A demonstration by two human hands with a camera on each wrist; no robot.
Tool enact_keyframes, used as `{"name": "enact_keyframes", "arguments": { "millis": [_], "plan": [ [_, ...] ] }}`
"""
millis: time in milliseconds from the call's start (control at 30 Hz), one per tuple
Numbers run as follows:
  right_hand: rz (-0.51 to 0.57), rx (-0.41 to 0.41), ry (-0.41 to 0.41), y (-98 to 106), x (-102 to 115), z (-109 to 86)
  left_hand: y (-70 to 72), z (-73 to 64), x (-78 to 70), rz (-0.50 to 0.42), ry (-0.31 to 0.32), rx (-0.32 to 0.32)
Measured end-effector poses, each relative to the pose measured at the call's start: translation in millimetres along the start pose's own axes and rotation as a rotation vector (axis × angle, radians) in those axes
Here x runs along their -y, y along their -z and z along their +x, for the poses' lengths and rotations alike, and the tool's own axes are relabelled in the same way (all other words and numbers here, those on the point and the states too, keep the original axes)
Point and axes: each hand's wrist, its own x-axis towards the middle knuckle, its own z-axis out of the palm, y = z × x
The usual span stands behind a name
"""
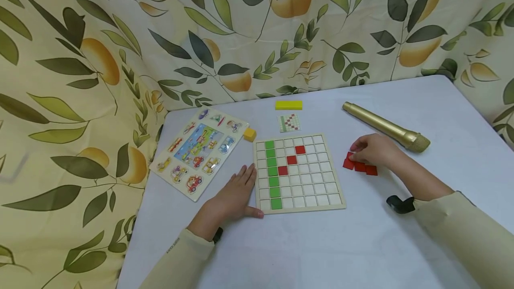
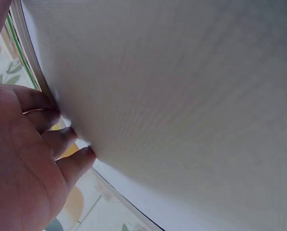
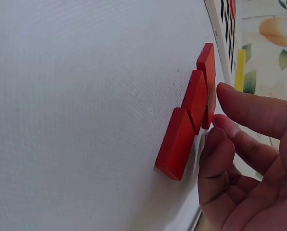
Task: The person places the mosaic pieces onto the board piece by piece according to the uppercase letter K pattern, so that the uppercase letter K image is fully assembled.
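My right hand is at a small group of red square tiles to the right of the board. In the right wrist view its thumb and bent fingers come round the farthest red tile, pinching at its edges. The other tiles lie flat beside it. My left hand rests flat on the table with its fingertips at the left edge of the wooden grid board. On the board stand a column of green tiles and a diagonal of three red tiles.
A patterned card and a yellow box lie behind the board. To the left is a vehicle picture puzzle with a yellow block at its corner. A gold microphone lies behind my right hand.
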Motion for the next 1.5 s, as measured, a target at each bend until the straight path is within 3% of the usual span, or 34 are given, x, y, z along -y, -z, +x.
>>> {"name": "enact_keyframes", "arguments": {
  "millis": [433, 633, 900, 1500],
  "plan": [
    [0.000, -0.027, 0.044, -4, 2, 1.4, 1.8, -0.9, -0.4, 0.004, 0.001, 0.005],
    [0.075, -0.005, 0.012, 3, 2, 2.3, 2.5, -0.6, -0.5, 0.001, 0.002, 0.005],
    [0.088, -0.051, 0.027, 10, 7, 5.1, 2.5, -1.1, -0.5, -0.002, 0.008, 0.012],
    [0.205, -0.077, 0.013, -6, 49, 34.5, 2.4, -0.2, -1.3, 0.009, 0.019, 0.022]
  ]
}}
